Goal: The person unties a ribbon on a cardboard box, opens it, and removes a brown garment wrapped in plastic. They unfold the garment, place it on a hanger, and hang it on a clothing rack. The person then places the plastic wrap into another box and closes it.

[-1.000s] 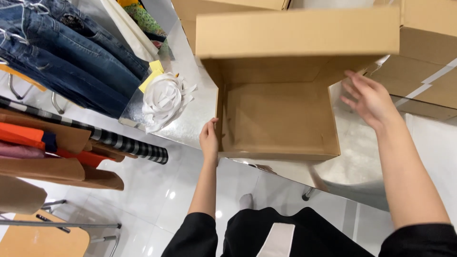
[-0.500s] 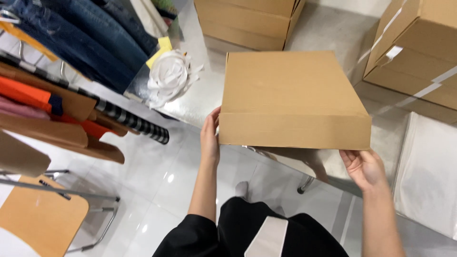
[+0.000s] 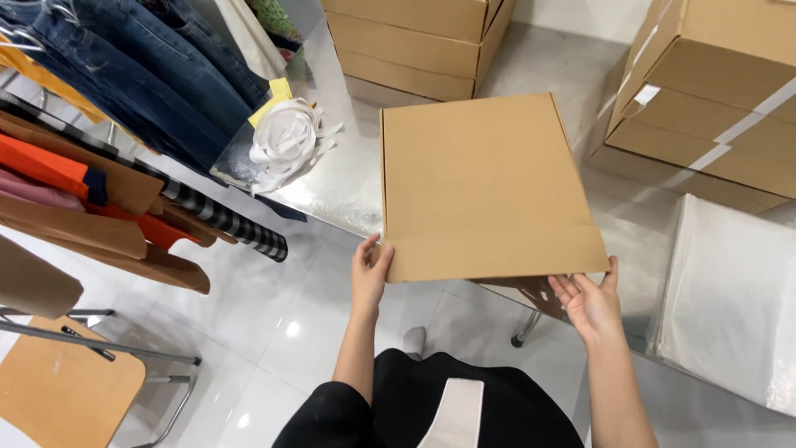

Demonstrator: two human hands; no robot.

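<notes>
1. Flat cardboard box (image 3: 489, 191), closed, broad plain face up, long axis running near to far, near edge jutting out past the table edge toward the body.
2. Left hand (image 3: 370, 274) pressed against the box's near left corner, fingers up along the side edge, thumb at the near edge; touching rather than clenched.
3. Right hand (image 3: 587, 303) palm up under the near right corner, fingers spread and curled lightly beneath the overhang; supporting, not closed round it.
4. Far part of the box resting on a shiny metal table (image 3: 348, 178), reflective and bare just left of the box.
5. Bundle of white straps (image 3: 286, 137) on the table's left end, near a yellow tag (image 3: 272, 93), well apart from the box.
6. Stacked cardboard cartons (image 3: 414, 41) at the far side, just beyond the box's far edge; taped cartons (image 3: 713, 91) at the far right.
7. Stack of clear plastic bags (image 3: 734, 290) to the right, near but not touching the right hand.
8. Hanging jeans (image 3: 124, 75) and other garments on a rack at left; wooden chair (image 3: 58, 390) at near left.
9. Glossy white tiled floor (image 3: 265, 307) open between rack and table, below the left hand.
</notes>
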